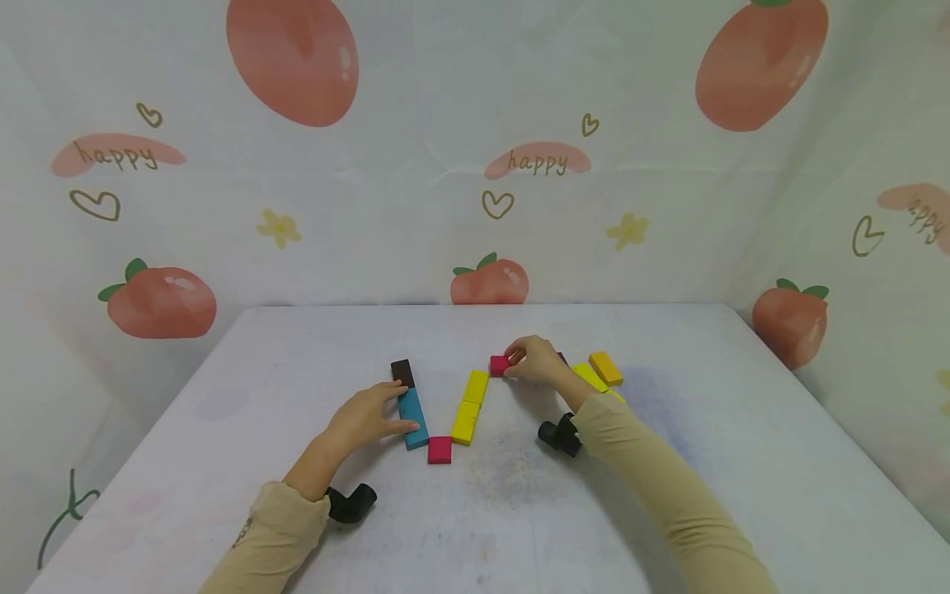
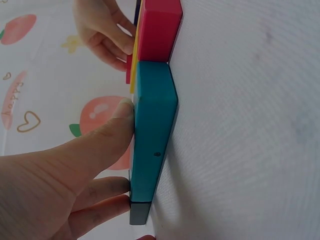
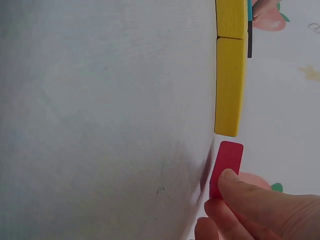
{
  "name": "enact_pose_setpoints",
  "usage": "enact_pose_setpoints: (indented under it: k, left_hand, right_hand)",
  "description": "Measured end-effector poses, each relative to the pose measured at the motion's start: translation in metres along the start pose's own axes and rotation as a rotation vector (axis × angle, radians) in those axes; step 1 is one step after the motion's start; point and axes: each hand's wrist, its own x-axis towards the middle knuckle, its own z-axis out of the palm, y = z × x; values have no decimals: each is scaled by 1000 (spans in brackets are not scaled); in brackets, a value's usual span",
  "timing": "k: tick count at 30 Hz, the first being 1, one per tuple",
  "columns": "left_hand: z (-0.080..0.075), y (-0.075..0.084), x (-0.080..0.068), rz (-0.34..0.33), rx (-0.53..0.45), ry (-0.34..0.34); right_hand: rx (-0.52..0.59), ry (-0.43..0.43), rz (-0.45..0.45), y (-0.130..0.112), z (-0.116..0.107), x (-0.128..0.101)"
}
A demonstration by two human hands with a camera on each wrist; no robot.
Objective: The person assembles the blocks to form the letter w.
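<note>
Nearest us a red square block (image 1: pixel 439 450) lies flat on the white table (image 1: pixel 742 445), touching the blue block's (image 1: pixel 412 417) end — our left hand (image 1: pixel 367 417) presses that block with straight fingers. Farther off, our right hand (image 1: pixel 536 360) pinches a second red block (image 1: pixel 499 365) just beyond the yellow blocks (image 1: pixel 470 407).

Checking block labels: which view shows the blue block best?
The left wrist view: the blue block fills the frame, edge-on, with the left hand on its face, thumb and fingers touching it. The head view shows it small but whole, between a brown block and a pink block. The right wrist view catches only a sliver at the top edge.
</note>
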Motion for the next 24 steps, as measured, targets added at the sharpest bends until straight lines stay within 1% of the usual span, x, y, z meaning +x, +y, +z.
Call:
enact_pose_setpoints:
  k: [5, 15, 24]
  left_hand:
    - [0, 0, 1, -1, 1, -3]
    - [0, 0, 1, -6, 1, -3]
    - [0, 1, 0, -14, 5, -7]
  right_hand:
    - [-12, -6, 18, 0, 1, 2]
    - [-39, -9, 15, 0, 2, 2]
    - [-31, -14, 31, -2, 3, 2]
